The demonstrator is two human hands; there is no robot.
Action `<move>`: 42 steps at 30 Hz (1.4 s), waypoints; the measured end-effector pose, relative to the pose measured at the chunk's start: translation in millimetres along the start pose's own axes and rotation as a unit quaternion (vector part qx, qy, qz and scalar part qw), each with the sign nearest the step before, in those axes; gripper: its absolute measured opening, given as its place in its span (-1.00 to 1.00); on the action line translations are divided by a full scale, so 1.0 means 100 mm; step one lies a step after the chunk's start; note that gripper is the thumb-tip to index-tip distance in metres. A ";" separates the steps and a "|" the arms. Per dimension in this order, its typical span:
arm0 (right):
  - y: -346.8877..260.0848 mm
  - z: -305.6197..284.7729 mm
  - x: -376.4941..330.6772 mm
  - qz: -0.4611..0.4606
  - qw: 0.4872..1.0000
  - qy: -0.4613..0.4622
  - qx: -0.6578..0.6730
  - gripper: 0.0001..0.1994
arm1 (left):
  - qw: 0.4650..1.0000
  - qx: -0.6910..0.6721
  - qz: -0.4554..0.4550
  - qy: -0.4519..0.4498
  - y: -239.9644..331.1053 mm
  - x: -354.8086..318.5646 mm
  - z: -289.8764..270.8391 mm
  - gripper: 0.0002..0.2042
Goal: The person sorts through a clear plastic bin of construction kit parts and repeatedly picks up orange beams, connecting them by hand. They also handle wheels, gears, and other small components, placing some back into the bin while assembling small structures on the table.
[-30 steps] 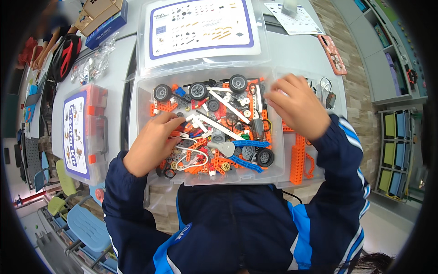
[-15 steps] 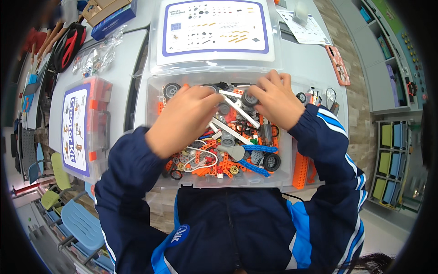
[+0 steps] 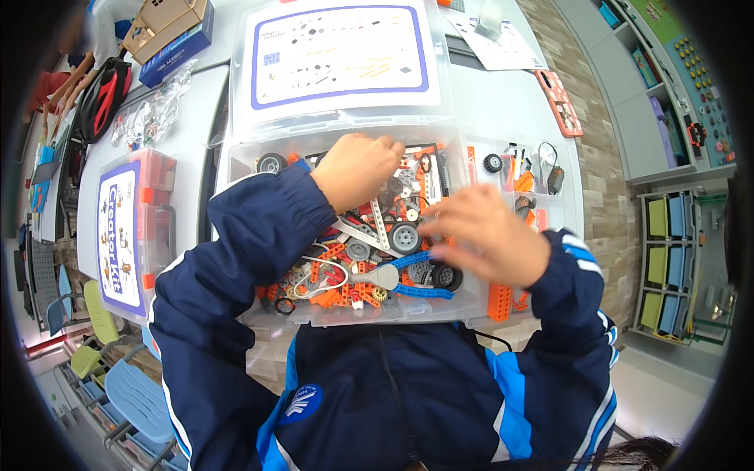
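A clear plastic bin (image 3: 353, 320) full of mixed building parts is in front of me. My left hand (image 3: 357, 171) reaches into its far part, fingers curled down among the pieces; what they hold, if anything, is hidden. Over the bin's right side is my right hand (image 3: 493, 239), slightly blurred, its fingers apart and no part visible in them. Just left of those fingertips lies a black-tyred wheel (image 3: 404, 238), beside a white perforated beam (image 3: 380, 224). Nearer me is a grey-headed tool (image 3: 381, 276) with two blue handles, next to a looped white cable (image 3: 342, 275).
Beyond the bin, its lid (image 3: 236, 94) carries a printed parts sheet. A closed kit box (image 3: 129, 235) stands at the left. On the right are small-part compartments (image 3: 542, 177), an orange beam (image 3: 499, 302) and a patterned phone (image 3: 559, 102) near the table's edge.
My right hand has drawn back toward me from the far side, its fingers spreading. A wheel now lies near the middle of the bin. My left hand remains at the far part; white beams have shifted.
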State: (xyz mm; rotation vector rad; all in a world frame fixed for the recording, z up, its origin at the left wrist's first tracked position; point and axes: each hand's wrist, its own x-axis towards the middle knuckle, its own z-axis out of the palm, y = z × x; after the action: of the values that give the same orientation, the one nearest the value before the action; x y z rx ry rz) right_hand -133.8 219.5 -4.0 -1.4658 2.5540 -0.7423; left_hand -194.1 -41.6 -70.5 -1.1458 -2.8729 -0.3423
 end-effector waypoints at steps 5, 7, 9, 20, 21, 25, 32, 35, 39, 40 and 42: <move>0.51 -0.27 0.27 0.009 0.981 0.082 -0.175 -0.84 | 0.993 -0.083 -0.081 -0.007 -0.02 -0.15 -0.07 -0.84; 0.60 -0.16 0.46 -0.022 0.966 0.074 -0.248 -0.87 | 0.993 -0.076 -0.080 -0.044 -0.02 -0.17 -0.10 -0.85; 0.65 -0.02 0.64 -0.031 0.947 0.002 -0.320 -0.90 | 0.992 -0.071 -0.079 -0.066 -0.02 -0.16 -0.13 -0.86; 0.75 0.30 0.95 -0.012 0.926 -0.137 -0.352 -0.90 | 0.908 -0.371 -0.158 0.117 0.24 -0.55 -0.57 -0.79; 0.77 0.30 0.93 -0.023 0.928 -0.136 -0.346 -0.88 | 0.851 -0.477 -0.196 0.104 0.30 -0.58 -0.60 -0.80; 0.82 0.32 0.91 -0.042 0.935 -0.141 -0.322 -0.85 | 0.734 -0.627 -0.254 0.068 0.52 -0.73 -0.76 -0.72; 0.64 0.15 0.78 -0.042 0.972 -0.043 -0.228 -0.74 | 0.675 -0.688 -0.255 0.079 0.74 -0.88 -0.84 -0.66; 0.50 -0.04 0.62 -0.023 1.000 0.002 -0.009 -0.66 | 0.669 -0.693 -0.251 0.098 0.76 -0.94 -0.81 -0.67; 0.26 -0.20 0.43 0.026 0.982 0.048 0.183 -0.59 | 0.690 -0.672 -0.245 0.109 0.73 -0.94 -0.72 -0.67; 0.19 -0.21 0.41 0.003 0.973 0.079 0.215 -0.58 | 0.705 -0.654 -0.240 0.132 0.73 -0.92 -0.69 -0.67; 0.07 -0.24 0.37 -0.009 0.979 0.109 0.174 -0.59 | 0.729 -0.615 -0.242 0.177 0.75 -0.88 -0.65 -0.66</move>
State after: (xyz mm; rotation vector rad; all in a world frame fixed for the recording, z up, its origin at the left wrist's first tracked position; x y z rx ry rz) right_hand -166.9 200.1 19.2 -1.3572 2.3908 -1.3405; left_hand -82.4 -62.4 -1.9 -0.1166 -2.2908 -2.3728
